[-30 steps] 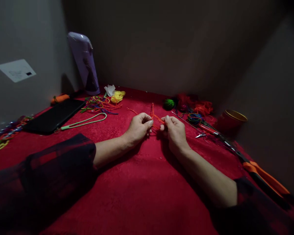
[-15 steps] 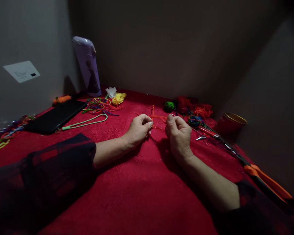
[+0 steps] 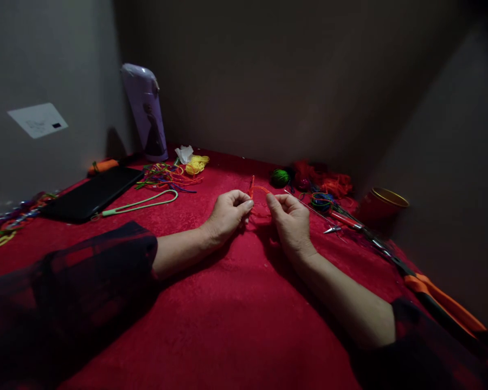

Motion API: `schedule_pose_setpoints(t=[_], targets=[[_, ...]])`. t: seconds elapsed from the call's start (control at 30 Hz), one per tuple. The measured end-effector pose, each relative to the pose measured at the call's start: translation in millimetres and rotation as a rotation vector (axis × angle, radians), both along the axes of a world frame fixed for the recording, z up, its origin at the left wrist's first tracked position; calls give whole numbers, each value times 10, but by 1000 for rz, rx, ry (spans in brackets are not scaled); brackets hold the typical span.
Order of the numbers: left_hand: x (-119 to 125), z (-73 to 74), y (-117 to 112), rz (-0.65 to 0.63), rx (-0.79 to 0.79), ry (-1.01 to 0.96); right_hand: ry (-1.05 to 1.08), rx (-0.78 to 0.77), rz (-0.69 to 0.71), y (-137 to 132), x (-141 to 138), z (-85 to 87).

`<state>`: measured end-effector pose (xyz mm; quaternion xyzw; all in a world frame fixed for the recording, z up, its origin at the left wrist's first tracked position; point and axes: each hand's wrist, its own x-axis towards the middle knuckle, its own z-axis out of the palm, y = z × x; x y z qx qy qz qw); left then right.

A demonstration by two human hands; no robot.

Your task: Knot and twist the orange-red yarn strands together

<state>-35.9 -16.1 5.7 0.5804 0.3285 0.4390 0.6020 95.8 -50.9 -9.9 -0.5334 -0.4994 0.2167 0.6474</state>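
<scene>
A thin orange cord [image 3: 257, 189] runs between both hands above the red cloth [image 3: 236, 303]. My left hand [image 3: 228, 212] rests on the cloth and pinches one part of the cord between thumb and fingers. My right hand [image 3: 290, 219] pinches the other part, close beside the left, with a short loop arching between them. One end of the cord sticks up just past my left fingertips.
A black tablet [image 3: 91, 192], a pale green cord loop [image 3: 140, 203], a lilac flask [image 3: 146, 114] and loose coloured cords [image 3: 166, 174] lie left. A green yarn ball [image 3: 280, 176], tangled orange yarn [image 3: 329, 181], a red tin [image 3: 382, 206], small snips and orange-handled scissors [image 3: 443, 303] lie right.
My right hand drew the cord away to the right, then came back close to the left hand. The loose orange loops between the hands have tightened into one short arch.
</scene>
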Motion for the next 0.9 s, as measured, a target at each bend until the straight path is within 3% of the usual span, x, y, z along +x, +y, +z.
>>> schedule_pose_setpoints(t=[0.1,0.23,0.37,0.5,0.6,0.77,0.9], targets=[[-2,-2,5,-7,1,1,-75,13,-45,3,5,-18],[-5,2,8,-25,-22,-8,-178,-1,-237,51,63,-92],[-5,18,2,-21,-15,24,-363,119,-393,42,62,-76],[-4,40,-14,-30,7,31,-525,287,-271,-60,-27,24],[-7,49,-25,-42,21,8,-608,261,-157,-97,-60,45],[-7,26,-9,-36,47,12,-571,216,-167,-36,-25,-3],[12,-14,36,-22,128,39,-569,246,-98,-17,-29,3]])
